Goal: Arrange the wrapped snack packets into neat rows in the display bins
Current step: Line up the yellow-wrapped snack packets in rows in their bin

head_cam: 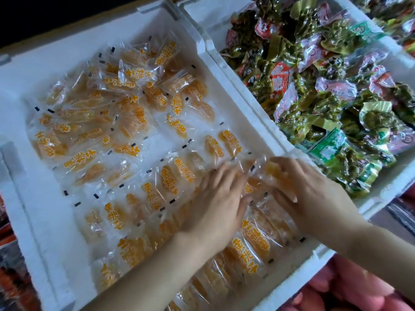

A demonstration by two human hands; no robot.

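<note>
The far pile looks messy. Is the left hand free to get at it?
Probably yes: the left hand lies flat on the near rows, holding nothing, and nothing stands between it and the pile.

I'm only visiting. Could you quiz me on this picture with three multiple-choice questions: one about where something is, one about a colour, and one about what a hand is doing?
1. Where are the left hand and the right hand working?
A. In the bin of green packets
B. In the white foam bin of clear packets
C. Outside both bins

2. What colour is the lettering on those clear packets?
A. Blue
B. Purple
C. Orange

3. What is the right hand doing?
A. Gripping a packet
B. Lying flat and empty
C. Pointing at the wall

Answers:
1 B: both hands lie over the clear packets.
2 C: orange characters show on the wrappers.
3 A: its fingers curl round the held packet near the bin's right wall.
</note>
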